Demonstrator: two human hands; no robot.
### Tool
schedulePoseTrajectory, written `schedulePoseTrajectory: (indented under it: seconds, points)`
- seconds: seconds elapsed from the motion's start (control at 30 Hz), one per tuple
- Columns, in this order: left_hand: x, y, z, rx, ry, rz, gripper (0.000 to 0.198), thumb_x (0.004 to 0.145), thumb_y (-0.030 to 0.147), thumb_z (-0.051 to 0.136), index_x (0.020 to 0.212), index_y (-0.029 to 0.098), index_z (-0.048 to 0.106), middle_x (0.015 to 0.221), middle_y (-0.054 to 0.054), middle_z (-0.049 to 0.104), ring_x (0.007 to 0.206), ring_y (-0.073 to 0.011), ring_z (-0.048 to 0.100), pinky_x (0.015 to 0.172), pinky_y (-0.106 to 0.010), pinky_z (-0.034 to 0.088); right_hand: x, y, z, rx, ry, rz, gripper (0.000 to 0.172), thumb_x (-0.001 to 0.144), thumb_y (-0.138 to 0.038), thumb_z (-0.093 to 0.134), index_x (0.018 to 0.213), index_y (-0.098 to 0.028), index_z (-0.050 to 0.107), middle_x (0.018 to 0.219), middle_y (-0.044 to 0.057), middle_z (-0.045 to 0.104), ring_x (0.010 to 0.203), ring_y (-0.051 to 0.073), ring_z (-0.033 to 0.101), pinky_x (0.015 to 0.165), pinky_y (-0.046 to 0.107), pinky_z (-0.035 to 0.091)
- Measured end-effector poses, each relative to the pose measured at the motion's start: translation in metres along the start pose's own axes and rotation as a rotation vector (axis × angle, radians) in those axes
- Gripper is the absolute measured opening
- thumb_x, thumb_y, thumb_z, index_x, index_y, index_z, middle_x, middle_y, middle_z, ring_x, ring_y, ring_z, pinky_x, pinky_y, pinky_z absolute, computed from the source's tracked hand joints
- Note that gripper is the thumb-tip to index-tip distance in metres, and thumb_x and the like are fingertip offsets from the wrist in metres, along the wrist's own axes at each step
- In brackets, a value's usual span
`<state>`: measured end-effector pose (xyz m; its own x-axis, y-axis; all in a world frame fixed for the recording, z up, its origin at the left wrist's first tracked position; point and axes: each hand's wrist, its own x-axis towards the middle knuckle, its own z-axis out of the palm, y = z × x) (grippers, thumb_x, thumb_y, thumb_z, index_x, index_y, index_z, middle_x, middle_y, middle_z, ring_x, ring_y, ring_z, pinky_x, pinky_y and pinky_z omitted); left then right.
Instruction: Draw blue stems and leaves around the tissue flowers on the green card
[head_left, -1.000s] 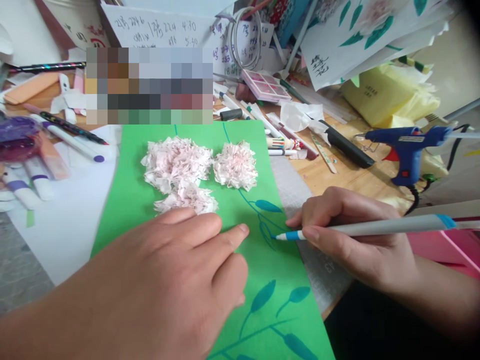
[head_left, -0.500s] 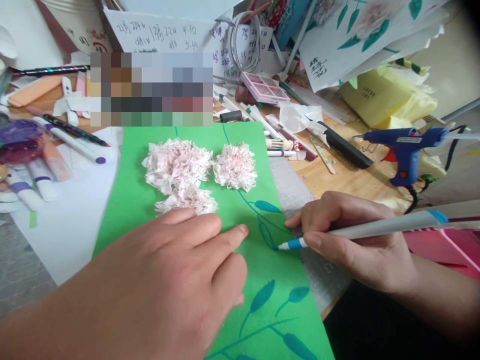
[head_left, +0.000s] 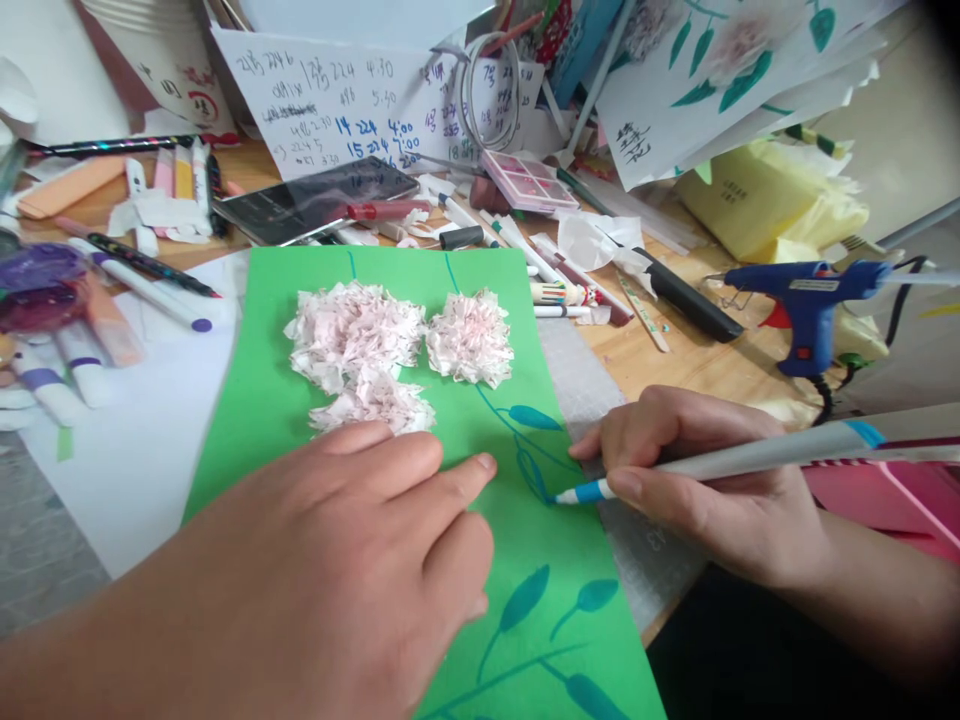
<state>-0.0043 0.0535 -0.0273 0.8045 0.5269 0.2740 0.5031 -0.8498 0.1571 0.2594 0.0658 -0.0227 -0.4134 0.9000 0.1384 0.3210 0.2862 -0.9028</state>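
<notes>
A green sheet of paper (head_left: 450, 560) lies in front of me, with blue-green stems and leaves drawn on it. Three crumpled pale pink paper flowers (head_left: 352, 335) sit on its upper part. My left hand (head_left: 352, 560) rests flat on the sheet, fingers stretched out, its fingertips beside the lowest flower. Pinched in my right hand (head_left: 712, 480) is a felt-tip pen (head_left: 757, 455) with a white barrel and blue end. The pen's tip touches the sheet near its right edge, at the lower end of an outlined leaf (head_left: 532, 470) that is not filled in.
Behind the sheet lie a phone (head_left: 315, 200), a pink palette box (head_left: 529, 182) and scattered pens. A blue glue gun (head_left: 814, 305) stands at the right, near a yellow tissue pack (head_left: 772, 200). More markers (head_left: 142, 285) lie at the left over white paper (head_left: 112, 440).
Both hands and the pen stay almost in place, the pen tip still on the leaf outline. The view has shifted very slightly.
</notes>
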Motion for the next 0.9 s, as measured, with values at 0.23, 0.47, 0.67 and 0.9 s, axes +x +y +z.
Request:
schedulePoseTrajectory:
  seconds: [0.23, 0.47, 0.67, 0.9]
  points:
    - [0.0028, 0.0018, -0.0008, -0.006, 0.019, -0.012, 0.028, 0.101, 0.024, 0.035, 0.094, 0.021, 0.061, 0.1, -0.004, 0.068, 0.077, -0.024, 0.048, 0.074, -0.043, 0.031, 0.0016, -0.0009, 0.0036, -0.083, 0.083, 0.001, 0.012, 0.085, -0.021, 0.065, 0.076, -0.022, 0.058, 0.065, -0.002, 0.06, 0.055, 0.011, 0.056, 0.048, 0.025, 0.043]
    - [0.0029, 0.0016, 0.0, 0.002, 0.026, -0.008, 0.028, 0.101, 0.025, 0.035, 0.092, 0.02, 0.062, 0.106, -0.004, 0.069, 0.079, -0.0241, 0.05, 0.074, -0.044, 0.031, 0.0037, -0.0042, 0.0032, -0.06, 0.101, 0.023, 0.013, 0.085, -0.022, 0.066, 0.075, -0.022, 0.058, 0.063, -0.003, 0.06, 0.054, 0.01, 0.056, 0.048, 0.023, 0.044]
    - [0.0036, 0.0008, 0.0011, -0.006, 0.024, 0.003, 0.03, 0.102, 0.025, 0.034, 0.092, 0.02, 0.061, 0.106, -0.004, 0.068, 0.079, -0.0236, 0.05, 0.074, -0.043, 0.032, 0.0027, -0.0029, 0.0026, -0.039, 0.025, 0.004, 0.016, 0.084, -0.022, 0.066, 0.071, -0.021, 0.057, 0.062, -0.002, 0.059, 0.061, 0.013, 0.061, 0.054, 0.026, 0.048]
    - [0.002, 0.0, 0.0019, 0.001, 0.034, 0.001, 0.03, 0.102, 0.026, 0.033, 0.092, 0.021, 0.061, 0.103, -0.003, 0.068, 0.078, -0.0237, 0.049, 0.075, -0.044, 0.031, 0.0028, -0.0046, 0.0044, -0.077, 0.049, 0.016, 0.014, 0.083, -0.02, 0.067, 0.072, -0.021, 0.058, 0.061, -0.002, 0.06, 0.051, 0.01, 0.055, 0.046, 0.024, 0.042]
